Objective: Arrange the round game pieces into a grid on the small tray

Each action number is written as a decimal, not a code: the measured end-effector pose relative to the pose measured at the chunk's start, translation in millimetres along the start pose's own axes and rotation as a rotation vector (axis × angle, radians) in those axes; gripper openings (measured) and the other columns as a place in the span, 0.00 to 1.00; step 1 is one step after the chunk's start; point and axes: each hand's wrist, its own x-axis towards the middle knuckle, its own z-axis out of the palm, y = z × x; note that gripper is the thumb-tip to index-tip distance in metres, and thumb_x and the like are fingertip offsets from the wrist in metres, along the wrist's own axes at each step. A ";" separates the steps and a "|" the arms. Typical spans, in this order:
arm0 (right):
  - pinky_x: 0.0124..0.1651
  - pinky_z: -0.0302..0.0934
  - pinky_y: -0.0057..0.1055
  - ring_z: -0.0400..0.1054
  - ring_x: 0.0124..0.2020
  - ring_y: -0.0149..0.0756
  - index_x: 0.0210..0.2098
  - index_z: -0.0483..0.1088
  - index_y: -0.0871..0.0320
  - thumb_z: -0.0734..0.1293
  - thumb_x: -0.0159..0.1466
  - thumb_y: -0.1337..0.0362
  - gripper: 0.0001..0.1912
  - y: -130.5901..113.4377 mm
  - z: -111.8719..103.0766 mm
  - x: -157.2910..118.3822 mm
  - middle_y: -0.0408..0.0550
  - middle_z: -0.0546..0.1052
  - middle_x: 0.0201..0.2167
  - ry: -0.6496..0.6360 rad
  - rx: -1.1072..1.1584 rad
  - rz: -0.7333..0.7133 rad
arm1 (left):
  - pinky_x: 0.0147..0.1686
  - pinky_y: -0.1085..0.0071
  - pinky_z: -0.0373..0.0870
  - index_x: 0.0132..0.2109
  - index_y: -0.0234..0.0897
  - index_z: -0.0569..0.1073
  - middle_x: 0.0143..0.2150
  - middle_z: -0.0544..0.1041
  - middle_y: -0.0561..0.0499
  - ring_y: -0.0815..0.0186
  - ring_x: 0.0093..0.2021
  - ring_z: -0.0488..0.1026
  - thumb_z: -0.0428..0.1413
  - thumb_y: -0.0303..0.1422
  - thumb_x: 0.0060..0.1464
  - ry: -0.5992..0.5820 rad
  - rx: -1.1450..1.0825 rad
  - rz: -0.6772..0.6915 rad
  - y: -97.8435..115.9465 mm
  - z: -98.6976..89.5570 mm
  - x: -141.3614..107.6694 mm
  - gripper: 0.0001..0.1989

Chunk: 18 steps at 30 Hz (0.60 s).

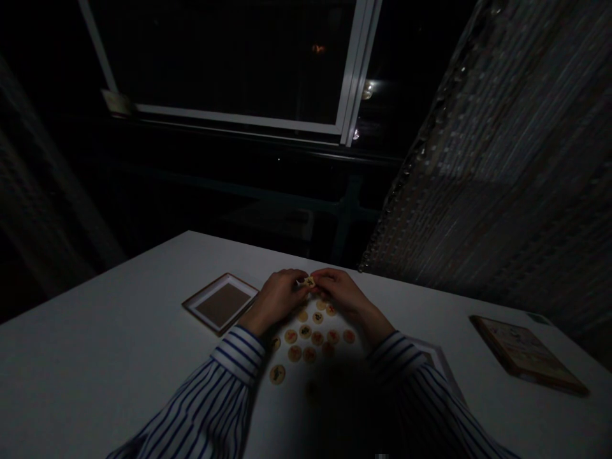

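Observation:
Between my left hand and my right hand, a pale round Chinese chess piece with a dark character is tilted up. The fingertips of both hands close on it from either side. Whether more pieces are behind it I cannot tell. Several loose round chess pieces lie below the hands on the white table, some with red characters, such as this piece, others with black ones, such as this piece. Shadow hides part of the spread near my body.
Left of my left hand lies a shallow brown-rimmed tray. A wooden-edged box or board with a printed top rests at the right. Some pale flat object shows beside my right sleeve. Beyond the table are a beaded curtain and a dark window.

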 end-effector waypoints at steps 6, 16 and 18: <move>0.28 0.58 0.24 0.67 0.25 0.28 0.30 0.71 0.60 0.67 0.50 0.60 0.11 -2.3 1.7 -0.8 0.44 0.74 0.25 0.023 -0.034 -0.024 | 0.38 0.71 0.65 0.44 0.38 0.72 0.40 0.76 0.48 0.63 0.39 0.71 0.51 0.37 0.50 -0.020 -0.043 -0.012 2.4 -1.6 0.9 0.15; 0.26 0.55 0.23 0.64 0.22 0.26 0.28 0.72 0.60 0.66 0.49 0.62 0.09 -9.8 2.5 -3.3 0.42 0.73 0.21 0.035 -0.039 -0.011 | 0.35 0.73 0.65 0.41 0.38 0.73 0.36 0.76 0.51 0.67 0.35 0.71 0.52 0.36 0.49 0.011 -0.282 -0.074 1.3 1.4 1.6 0.13; 0.27 0.55 0.23 0.63 0.22 0.25 0.28 0.72 0.61 0.66 0.49 0.61 0.09 -9.8 2.1 -3.3 0.42 0.73 0.21 0.033 -0.043 -0.022 | 0.35 0.73 0.65 0.41 0.37 0.73 0.36 0.76 0.51 0.67 0.34 0.71 0.52 0.37 0.49 0.016 -0.341 -0.094 -0.2 3.0 2.0 0.13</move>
